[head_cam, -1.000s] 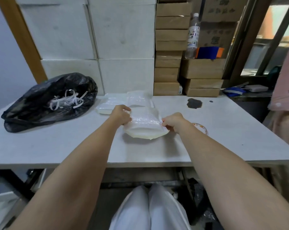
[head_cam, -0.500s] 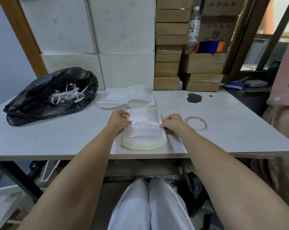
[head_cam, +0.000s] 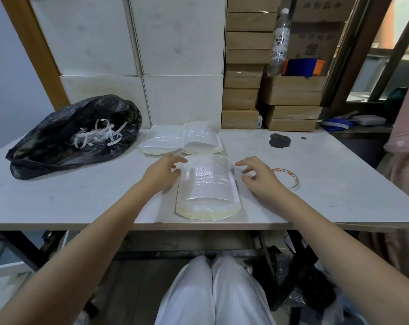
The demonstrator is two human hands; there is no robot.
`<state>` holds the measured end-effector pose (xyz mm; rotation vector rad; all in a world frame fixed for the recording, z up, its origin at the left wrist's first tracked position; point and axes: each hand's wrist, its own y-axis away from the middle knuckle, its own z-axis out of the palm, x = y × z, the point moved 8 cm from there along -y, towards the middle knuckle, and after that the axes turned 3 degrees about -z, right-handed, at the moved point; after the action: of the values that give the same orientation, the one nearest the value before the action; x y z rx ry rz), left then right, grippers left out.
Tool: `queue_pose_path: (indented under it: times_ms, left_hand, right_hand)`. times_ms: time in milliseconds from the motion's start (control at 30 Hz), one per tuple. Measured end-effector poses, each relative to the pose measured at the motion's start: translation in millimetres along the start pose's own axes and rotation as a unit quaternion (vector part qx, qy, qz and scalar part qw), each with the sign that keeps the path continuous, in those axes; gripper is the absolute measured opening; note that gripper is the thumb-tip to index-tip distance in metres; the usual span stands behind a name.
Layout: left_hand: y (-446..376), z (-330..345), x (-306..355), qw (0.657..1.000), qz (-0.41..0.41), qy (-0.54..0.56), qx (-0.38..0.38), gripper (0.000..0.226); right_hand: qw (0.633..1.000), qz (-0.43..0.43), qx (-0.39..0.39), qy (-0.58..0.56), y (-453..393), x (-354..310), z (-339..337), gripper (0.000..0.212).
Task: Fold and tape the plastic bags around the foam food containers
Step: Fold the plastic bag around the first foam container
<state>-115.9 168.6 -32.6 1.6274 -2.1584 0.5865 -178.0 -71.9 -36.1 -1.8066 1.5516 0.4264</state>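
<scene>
left hand [head_cam: 162, 172] touches bagged container [head_cam: 207, 186] — right hand [head_cam: 257, 177] apart

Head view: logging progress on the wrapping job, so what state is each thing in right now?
Near wrapped container: flat on table, bagged.
Two far containers: bagged, side by side.
Tape roll: flat, untouched.
Black bag: open, holding white strips.
Left hand: touching container's edge.
Right hand: open, empty.
</scene>
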Motion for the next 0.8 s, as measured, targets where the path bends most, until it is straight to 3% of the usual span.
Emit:
queue_pose_path:
  times_ms: [133, 300, 367, 433, 567, 667, 800]
  left_hand:
    - [33.8, 2.9, 7.5, 0.97, 0.201, -0.133, -0.036, 0.072]
    - [51.5, 20.9, 18.1, 0.927, 0.331, -0.175, -0.027, 0.054]
    - [52.3, 26.4, 22.2, 0.918, 0.356, -0.174, -0.012, 0.063]
    - [49.0, 30.8, 22.1, 0.926, 0.348, -0.148, -0.003, 0.068]
    - [44.2, 40.5, 7.6, 0.963, 0.265, -0.047, -0.034, 0.05]
    - [42.8, 39.6, 3.2, 0.978, 0.192, 0.064, -0.048, 0.032]
    - [32.7, 19.6, 4.6, 0.977, 0.064, 0.201, 0.031, 0.016]
  right_hand:
    - [0.989, -0.12, -0.081, 0.025, 23.9, -8.3, 8.0, 0.055]
    - [0.97, -0.183, -0.141, 0.077, 26.1, -11.3, 33.7, 0.06]
    - [0.97, -0.189, -0.136, 0.078, 26.4, -15.5, 35.8, 0.054]
    - [0.971, -0.187, -0.127, 0.071, 25.9, -14.9, 37.0, 0.047]
    - [0.984, -0.151, -0.095, -0.022, 23.7, -1.7, 37.3, 0.031]
    - [0.985, -0.072, -0.063, -0.142, 20.7, 0.2, 34.2, 0.015]
    - [0.975, 0.019, 0.036, -0.219, 7.8, 5.7, 27.3, 0.009]
